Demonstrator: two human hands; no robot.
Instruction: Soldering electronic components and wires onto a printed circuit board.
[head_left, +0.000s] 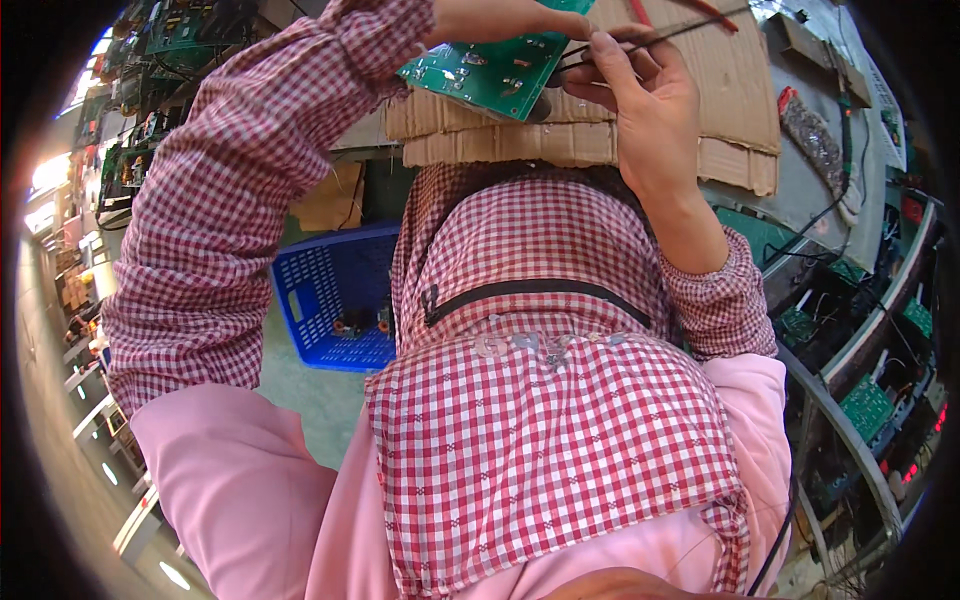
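Observation:
A green circuit board (490, 75) with soldered parts lies tilted over layered cardboard (570, 145) at the top of the view. My left hand (505, 18) reaches across the board's far side, its fingers drawn together and pointing right. The upper edge cuts off part of that hand, so what it grips is hidden. Just right of the board, my right hand (655, 110) pinches thin black cables (690, 28) between thumb and fingers. The cables run from the board's right edge through my fingers toward the upper right. Both hands' fingertips almost meet.
A red-handled tool (725, 18) lies on the cardboard's far right. Below the left arm stands a blue plastic basket (335, 350) with small parts inside. Racks with green boards (865, 408) stand at right, and more boards (185, 30) fill the upper left.

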